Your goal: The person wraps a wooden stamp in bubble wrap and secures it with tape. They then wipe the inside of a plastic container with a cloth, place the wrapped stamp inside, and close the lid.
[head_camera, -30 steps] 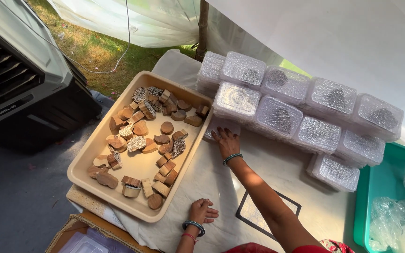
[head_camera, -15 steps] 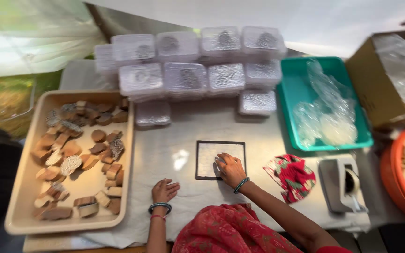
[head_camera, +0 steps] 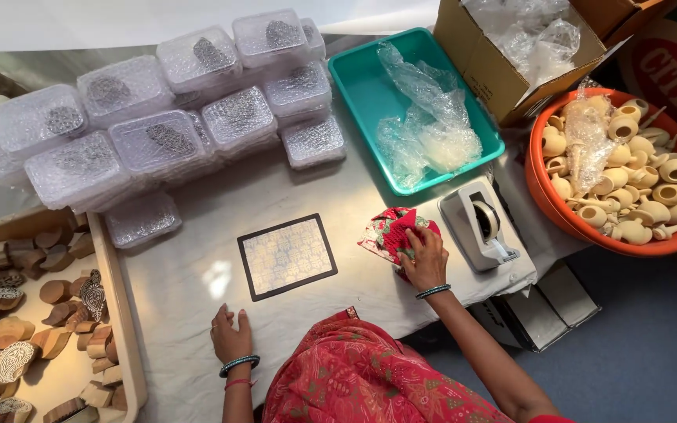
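Right hand (head_camera: 425,258) on red cloth (head_camera: 389,233) — tape dispenser (head_camera: 479,223) beside

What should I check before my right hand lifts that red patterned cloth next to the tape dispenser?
1. Right hand on the red patterned cloth: ok, fingers on its edge.
2. Left hand free: ok, flat on the white table cover.
3. Tape dispenser off the cloth: ok, beside it.
4. Black-bordered mat unobstructed: ok.
5. Anything under the cloth: cannot tell.
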